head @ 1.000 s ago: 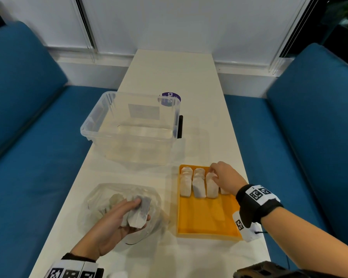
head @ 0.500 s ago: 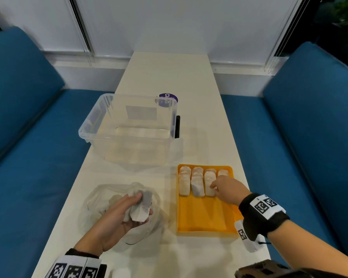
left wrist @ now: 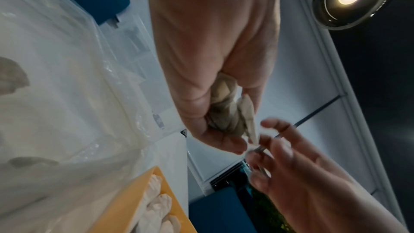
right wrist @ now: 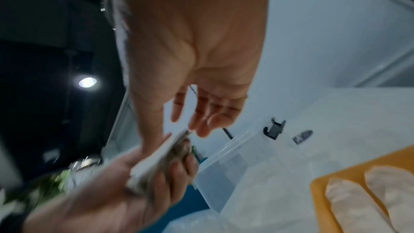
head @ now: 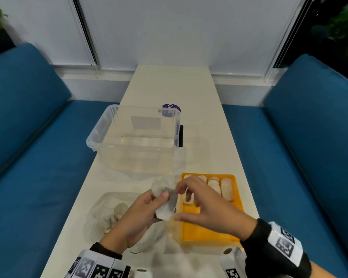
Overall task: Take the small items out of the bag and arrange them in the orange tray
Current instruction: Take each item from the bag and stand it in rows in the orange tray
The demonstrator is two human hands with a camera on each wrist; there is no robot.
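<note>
My left hand (head: 143, 209) is raised above the clear bag (head: 105, 215) and grips a small bunch of white packets (head: 166, 209). My right hand (head: 201, 205) meets it from the orange tray (head: 207, 229) side, thumb below and fingertips above, pinching the front packet (right wrist: 156, 159) by its ends. In the left wrist view the right fingers (left wrist: 268, 139) touch the tip of the bunch (left wrist: 226, 112). A row of white packets (head: 226, 188) lies along the tray's far end. More packets remain inside the bag.
An empty clear plastic bin (head: 133, 141) stands on the white table (head: 169, 87) just beyond the bag and tray, with a purple round sticker (head: 171, 110) behind it. Blue sofa seats (head: 38, 177) flank the narrow table on both sides.
My left hand lifted the packets out of the bag and moved right. My right hand left the row in the tray and came over to the packets.
</note>
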